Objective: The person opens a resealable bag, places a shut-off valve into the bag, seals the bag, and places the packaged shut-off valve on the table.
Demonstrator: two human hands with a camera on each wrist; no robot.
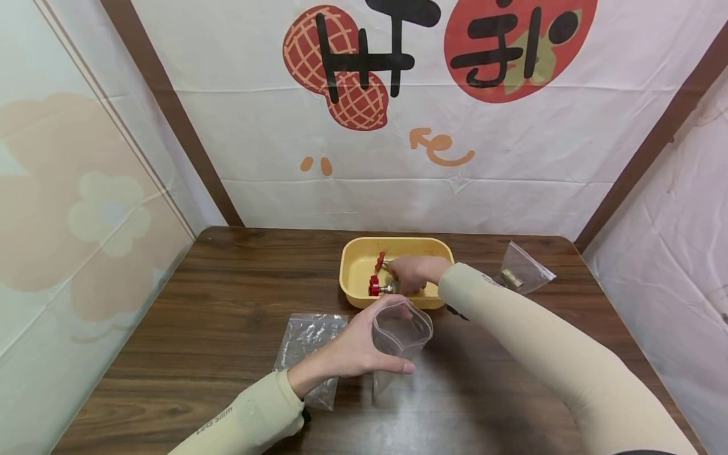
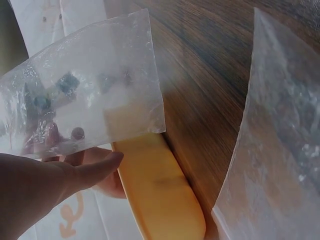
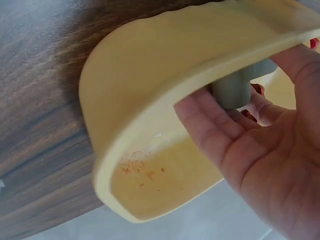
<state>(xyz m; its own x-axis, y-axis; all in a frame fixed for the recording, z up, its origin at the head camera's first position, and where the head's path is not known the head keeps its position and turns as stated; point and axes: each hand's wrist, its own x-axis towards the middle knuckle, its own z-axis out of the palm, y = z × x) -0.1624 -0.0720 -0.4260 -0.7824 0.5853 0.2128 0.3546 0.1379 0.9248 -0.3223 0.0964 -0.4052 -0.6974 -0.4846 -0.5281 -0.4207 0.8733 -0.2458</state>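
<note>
My left hand [image 1: 355,346] holds a clear plastic bag [image 1: 400,332] between curved fingers and thumb, its mouth spread and facing up in the head view. In the left wrist view the same bag [image 2: 100,85] stands out above the fingers. My right hand [image 1: 418,273] reaches into the yellow bin [image 1: 358,262]. The right wrist view shows its fingers and thumb around a grey-green valve body [image 3: 232,92], partly hidden by the bin's rim. Two red valve handwheels, one farther back [image 1: 380,261] and one nearer [image 1: 373,285], show left of this hand.
A flat clear zip bag [image 1: 309,335] lies on the wooden table [image 1: 227,328], left of the held bag. At the right back rests another zip bag [image 1: 529,272] with brass fittings [image 1: 510,278] inside. Reddish flecks [image 3: 135,165] dot the bin's inside. Printed curtains [image 1: 261,202] surround the table.
</note>
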